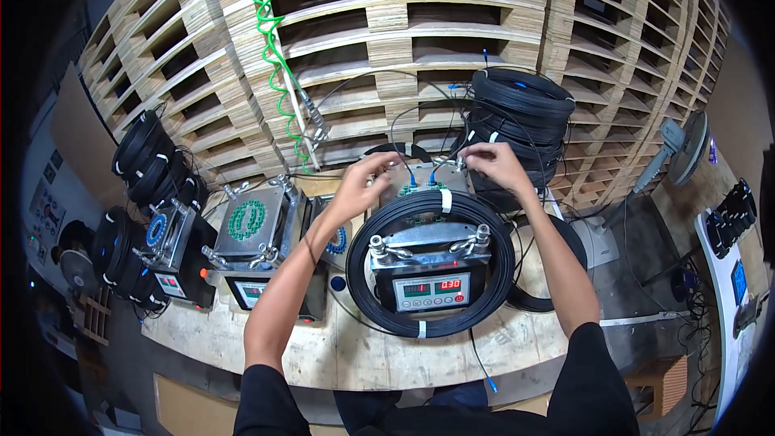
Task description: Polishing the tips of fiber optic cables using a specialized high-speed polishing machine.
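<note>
A grey metal test unit (429,262) with a digital display panel sits in front of me on a wooden bench (355,351). A coil of thin black cable (500,266) with white tape bands lies around it. My left hand (361,182) reaches to the unit's far side, fingers pinched near a blue-tipped connector (412,178). At the far right corner of the unit, my right hand (496,163) pinches the thin black cable by a second blue connector (433,176). Exactly what each fingertip grips is too small to tell.
A stack of black cable coils (517,117) stands behind my right hand. Two more fixtures (257,226) (165,238) with green and blue connector rings sit at left, with coils (149,157) beyond. A green spiral hose (270,40) hangs over stacked wooden pallets (452,24). A fan (686,149) stands at right.
</note>
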Demonstrator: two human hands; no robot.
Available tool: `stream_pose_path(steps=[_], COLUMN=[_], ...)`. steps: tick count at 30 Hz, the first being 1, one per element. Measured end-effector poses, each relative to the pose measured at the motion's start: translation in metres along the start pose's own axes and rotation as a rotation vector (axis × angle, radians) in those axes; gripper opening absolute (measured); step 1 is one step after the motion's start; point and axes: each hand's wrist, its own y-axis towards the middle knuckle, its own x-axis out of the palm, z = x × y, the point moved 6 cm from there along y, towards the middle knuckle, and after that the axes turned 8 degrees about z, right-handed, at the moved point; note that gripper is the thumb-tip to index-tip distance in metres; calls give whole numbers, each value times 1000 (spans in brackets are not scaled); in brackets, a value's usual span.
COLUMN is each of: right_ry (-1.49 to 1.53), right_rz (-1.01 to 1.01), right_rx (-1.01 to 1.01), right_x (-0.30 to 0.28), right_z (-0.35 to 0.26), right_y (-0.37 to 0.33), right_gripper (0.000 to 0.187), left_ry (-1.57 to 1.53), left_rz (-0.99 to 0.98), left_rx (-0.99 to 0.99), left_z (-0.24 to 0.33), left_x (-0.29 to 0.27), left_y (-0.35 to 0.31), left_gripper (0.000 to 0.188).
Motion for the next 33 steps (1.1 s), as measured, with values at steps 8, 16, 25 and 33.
stream_pose_path(steps=[8,16,25,33], right_ry=[-261,-157,684,-86], right_rz=[-382,-162,135,19], right_rx=[50,345,480,477], right_x=[24,39,4,9], right_z=[34,57,59,68], right_y=[65,73,14,36], right_gripper=[41,48,20,30], left_ry=[-49,223,-58,-178], left_rz=[-207,-331,-449,-525], left_rx=[-107,-41,-298,-381], left_z=[7,-18,-25,-51], left_x=[15,38,32,42], left_y=[10,25,33,29], left_gripper=[61,60,64,66])
